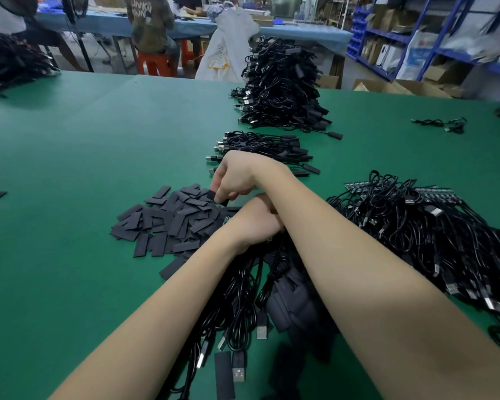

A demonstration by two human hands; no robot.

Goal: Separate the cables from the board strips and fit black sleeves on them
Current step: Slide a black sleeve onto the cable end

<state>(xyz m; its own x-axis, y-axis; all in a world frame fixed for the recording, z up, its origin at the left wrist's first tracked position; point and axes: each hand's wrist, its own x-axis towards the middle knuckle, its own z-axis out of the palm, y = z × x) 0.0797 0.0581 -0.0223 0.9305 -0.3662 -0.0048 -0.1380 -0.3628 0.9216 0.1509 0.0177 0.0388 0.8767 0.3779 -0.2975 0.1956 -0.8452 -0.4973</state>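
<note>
- Because the right forearm crosses over it, the left hand shows only its back and wrist; its fingers are hidden, so whether it grasps anything cannot be told.
- Just under the left hand a small green edge peeks out, too little of it showing to name.
- Below both forearms lies a tangle of cables with USB plugs, partly covered by the arms and blurred toward the bottom edge; a dark fabric-like lump among them cannot be made out.
- No bins or trays hold the parts — everything lies loose on the green table.
- Reaching left across the other arm, the right hand curls its fingers down and pinches one black sleeve at the near edge of the sleeve pile.
- That pile spreads to the left of both hands, flat black pieces overlapping.
- To the right of the hands sits a heap of cables still on board strips, a strip edge showing at its far side.
- Beyond the right hand lies a small row of bundled cables, and farther off a tall stack.
</note>
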